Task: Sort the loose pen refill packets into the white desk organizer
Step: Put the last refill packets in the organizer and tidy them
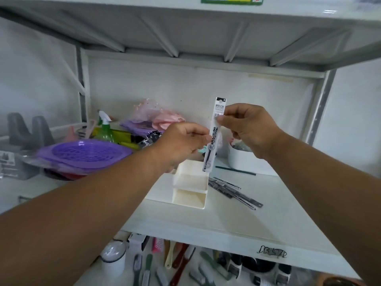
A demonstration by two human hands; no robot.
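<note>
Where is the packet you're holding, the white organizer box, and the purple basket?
held refill packet (214,133): head view, on its printed middle.
white desk organizer (190,198): head view, on its lowest compartment's front.
purple basket (86,154): head view, on its mesh centre.

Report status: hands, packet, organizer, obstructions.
Left hand and right hand both pinch one refill packet, upright, lower end over white organizer. Loose packets lie right of it. No obstruction visible.
</note>
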